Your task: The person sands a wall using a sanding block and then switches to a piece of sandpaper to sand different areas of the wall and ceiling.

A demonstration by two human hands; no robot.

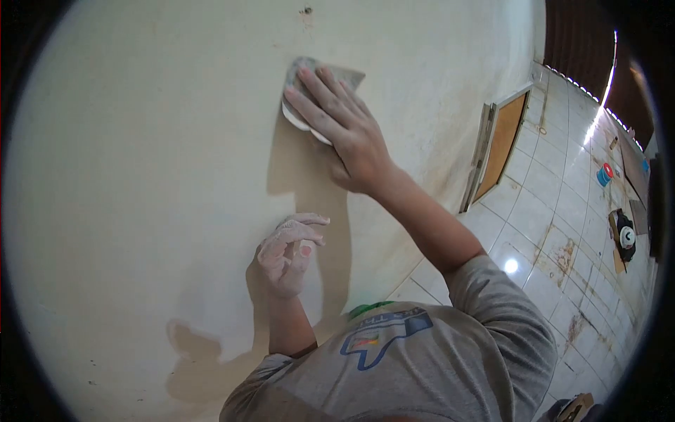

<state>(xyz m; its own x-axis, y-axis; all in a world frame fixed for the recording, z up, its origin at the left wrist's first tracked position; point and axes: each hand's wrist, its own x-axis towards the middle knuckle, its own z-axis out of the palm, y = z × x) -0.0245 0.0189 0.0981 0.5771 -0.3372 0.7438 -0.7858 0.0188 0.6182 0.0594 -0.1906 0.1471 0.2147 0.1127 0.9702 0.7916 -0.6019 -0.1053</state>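
Observation:
My right hand [351, 137] presses a folded grey-and-white sheet [344, 74], which looks like sandpaper, flat against the pale wall [176, 141]. Its fingers lie over the sheet, whose edges stick out above and below them. Lower down, my left hand [285, 257] is coated in whitish dust and held up close to the wall. The fingers of that hand are bent, with a gap between them and the thumb, and nothing shows in it.
A small hole [306, 10] marks the wall at the top. Right of the wall are a framed brown panel [503, 144] and a stained tiled floor [541, 204]. On the floor stand a blue container with a red rim [605, 174] and a dark object with a white round part [626, 238].

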